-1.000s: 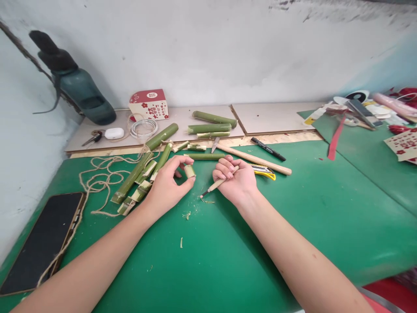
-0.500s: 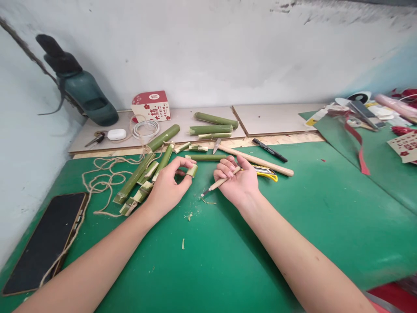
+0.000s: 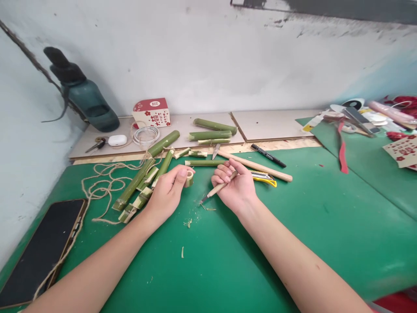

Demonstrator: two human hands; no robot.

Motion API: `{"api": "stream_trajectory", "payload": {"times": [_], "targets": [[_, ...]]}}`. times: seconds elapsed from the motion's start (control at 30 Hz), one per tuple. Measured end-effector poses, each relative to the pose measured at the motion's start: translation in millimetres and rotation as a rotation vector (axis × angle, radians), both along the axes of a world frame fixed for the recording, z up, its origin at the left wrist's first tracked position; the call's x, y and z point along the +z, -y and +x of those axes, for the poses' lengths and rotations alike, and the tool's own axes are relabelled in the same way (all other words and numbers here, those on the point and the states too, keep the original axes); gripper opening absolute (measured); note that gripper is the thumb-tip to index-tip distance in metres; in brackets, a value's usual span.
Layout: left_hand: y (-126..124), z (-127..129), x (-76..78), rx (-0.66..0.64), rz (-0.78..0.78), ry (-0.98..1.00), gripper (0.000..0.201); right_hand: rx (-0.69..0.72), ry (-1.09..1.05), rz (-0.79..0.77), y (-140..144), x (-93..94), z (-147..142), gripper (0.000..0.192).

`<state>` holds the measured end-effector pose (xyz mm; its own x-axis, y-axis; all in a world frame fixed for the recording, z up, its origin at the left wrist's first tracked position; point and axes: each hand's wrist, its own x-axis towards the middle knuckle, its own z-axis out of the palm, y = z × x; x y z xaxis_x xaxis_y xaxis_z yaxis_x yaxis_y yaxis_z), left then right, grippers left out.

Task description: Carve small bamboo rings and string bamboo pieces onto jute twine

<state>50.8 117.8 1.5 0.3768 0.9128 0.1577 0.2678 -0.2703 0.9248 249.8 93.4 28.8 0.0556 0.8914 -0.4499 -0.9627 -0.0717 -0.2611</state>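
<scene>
While the head view looks down on the green desk [image 3: 228,261], both forearms come in from the bottom edge and meet near the middle of the frame. The left hand [image 3: 167,191] is curled closed around a short bamboo ring [image 3: 189,178]; the thumb presses on top of the ring, which is at the tip of the hand, just left of the frame centre. The right hand [image 3: 236,187] lies palm up, with its fingers folded over the pale handle of a small carving knife [image 3: 217,189]. The dark blade of the knife points down and left, and its tip is close to the desk. Ring and knife are near each other but apart.

Small bamboo shavings [image 3: 188,223] lie on the desk below the two hands. Left of the left hand there is a bundle of split bamboo pieces [image 3: 143,182], and further left a loose jute cord [image 3: 104,187]. A dark phone [image 3: 39,252] lies in the lower left of the frame. Behind the right hand are a yellow utility knife [image 3: 264,178], a long wooden stick [image 3: 257,166] and a black marker [image 3: 267,155]. More bamboo tubes [image 3: 211,130] rest on the pale board [image 3: 270,124] at the upper middle, beside a red and white box [image 3: 152,112], a roll of clear tape [image 3: 145,134] and a white earphone case [image 3: 117,140]. A dark green bottle [image 3: 84,100] leans on the wall at the upper left.
</scene>
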Motion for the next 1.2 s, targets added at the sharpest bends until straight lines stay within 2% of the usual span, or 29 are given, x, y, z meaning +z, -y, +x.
{"api": "stream_trajectory", "payload": {"times": [0.23,0.47,0.63,0.73,0.87,1.0,1.2], "targets": [[-0.1,-3.1,-2.1,-0.077,0.003,0.016,0.056,0.029,-0.004,0.010,0.9,-2.0,0.8,0.022],[-0.6,1.3,-4.1,-0.055,-0.064,0.094,0.033,0.052,0.011,0.009,1.2,-2.6,1.6,0.018],[-0.8,6.4,-3.9,0.003,0.033,0.051,0.020,0.058,0.020,0.001,0.7,-2.2,1.7,0.019],[-1.4,6.8,-3.8,0.003,0.084,0.063,0.019,0.063,0.015,0.004,0.6,-2.6,2.1,0.019],[-1.5,5.8,-5.1,0.009,0.032,0.071,0.023,0.066,0.014,0.003,0.6,-3.0,2.3,0.018],[-0.4,6.2,-4.5,0.029,-0.001,0.105,0.016,0.063,0.017,0.000,0.7,-3.1,2.1,0.017],[-1.4,5.8,-2.6,0.004,0.087,0.113,0.012,0.056,0.006,-0.002,1.2,-3.4,1.7,0.016]]}}
